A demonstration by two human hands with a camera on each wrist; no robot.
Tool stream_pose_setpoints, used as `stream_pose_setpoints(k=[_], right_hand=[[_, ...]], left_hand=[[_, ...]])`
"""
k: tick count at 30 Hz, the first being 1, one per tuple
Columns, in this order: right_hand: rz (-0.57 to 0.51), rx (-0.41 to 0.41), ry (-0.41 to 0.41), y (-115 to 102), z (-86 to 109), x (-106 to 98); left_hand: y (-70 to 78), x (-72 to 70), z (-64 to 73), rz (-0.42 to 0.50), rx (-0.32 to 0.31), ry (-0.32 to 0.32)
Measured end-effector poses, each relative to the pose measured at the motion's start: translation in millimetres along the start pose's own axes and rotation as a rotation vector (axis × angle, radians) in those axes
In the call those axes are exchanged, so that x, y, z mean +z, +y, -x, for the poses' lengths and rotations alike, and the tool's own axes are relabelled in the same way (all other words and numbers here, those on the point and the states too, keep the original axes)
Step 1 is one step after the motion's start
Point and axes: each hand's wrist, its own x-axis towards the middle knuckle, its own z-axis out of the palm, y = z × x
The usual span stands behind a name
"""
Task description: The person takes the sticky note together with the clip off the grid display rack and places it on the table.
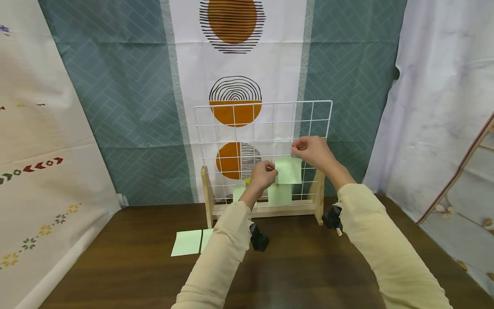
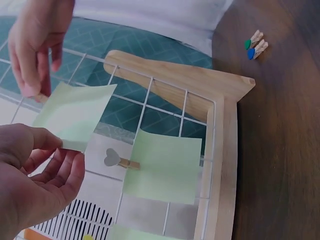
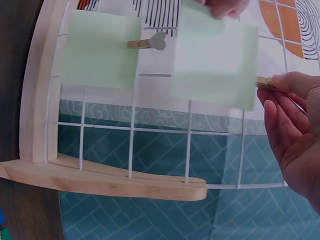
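Observation:
My left hand [image 1: 264, 175] pinches a pale green square sheet of paper [image 1: 288, 170] between thumb and fingers at its lower left edge. The sheet stands against a white wire grid [image 1: 274, 122]. At the sheet's upper edge my right hand [image 1: 315, 152] pinches a small wooden clothespin [image 3: 263, 82], its tip right at the paper. Below hangs a second green sheet [image 2: 167, 167], fixed to the wires by a clothespin with a grey heart [image 2: 113, 158]. Further left, another green sheet [image 1: 238, 191] hangs on the grid near a yellow piece [image 1: 247, 181], partly behind my left hand.
The grid stands in a wooden base [image 1: 266, 211] on a dark brown table [image 1: 301, 266]. Two green sheets [image 1: 187, 243] lie left of my left forearm. Clothespins with a green heart [image 2: 248, 44] and a blue heart [image 2: 251, 53] lie beside the base. Patterned cloth [image 1: 127, 107] hangs behind.

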Motion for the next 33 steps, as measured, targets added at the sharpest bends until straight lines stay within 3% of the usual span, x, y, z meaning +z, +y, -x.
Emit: stream_pose_setpoints(k=[5, 13, 26, 33], right_hand=[[-0.007, -0.024, 0.018, 6, 7.3, 5], [-0.007, -0.010, 0.000, 16, 20.6, 7], [0.031, 0.012, -0.012, 49, 53.7, 11], [0.017, 0.043, -0.016, 69, 70.1, 11]], left_hand=[[-5.7, -10.4, 8.9, 0.029, 0.032, -0.020], [-18.0, -32.6, 23.4, -0.018, 0.069, -0.040], [-57.8, -53.0, 51.6, 0.037, 0.055, -0.111], [-73.6, -65.7, 68.5, 0.051, 0.044, -0.187]])
